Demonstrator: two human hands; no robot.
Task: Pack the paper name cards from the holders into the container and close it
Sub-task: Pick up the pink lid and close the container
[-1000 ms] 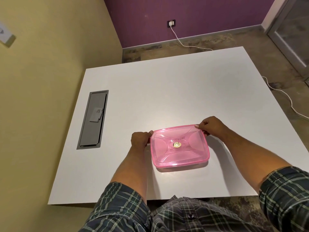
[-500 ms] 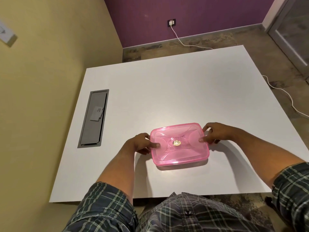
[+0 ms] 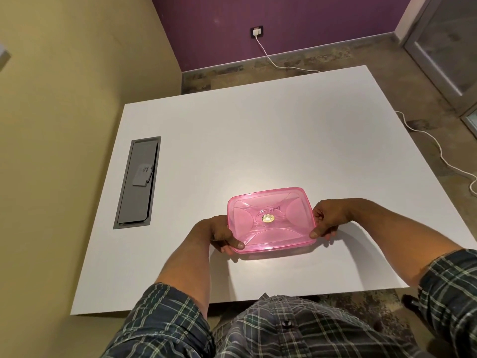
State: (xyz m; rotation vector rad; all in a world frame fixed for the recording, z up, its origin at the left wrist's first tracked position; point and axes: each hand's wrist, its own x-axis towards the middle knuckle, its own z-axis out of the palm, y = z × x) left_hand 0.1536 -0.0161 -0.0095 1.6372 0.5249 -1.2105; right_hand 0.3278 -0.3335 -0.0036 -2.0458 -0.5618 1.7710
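A pink see-through container (image 3: 271, 219) with its lid on lies on the white table (image 3: 258, 140), near the front edge. My left hand (image 3: 219, 235) grips its near left corner, thumb on the lid. My right hand (image 3: 326, 219) grips its right side, thumb at the near right corner. A small gold sticker sits at the lid's middle. No name cards or holders are in view; what is inside the container cannot be made out.
A grey cable hatch (image 3: 138, 182) is set into the table at the left, with a small white card on it. A yellow wall runs along the left. A white cable (image 3: 438, 148) trails over the floor to the right.
Both hands slid from the far corners and sides of the lid down to its near corners. The container stays in the same place on the table.
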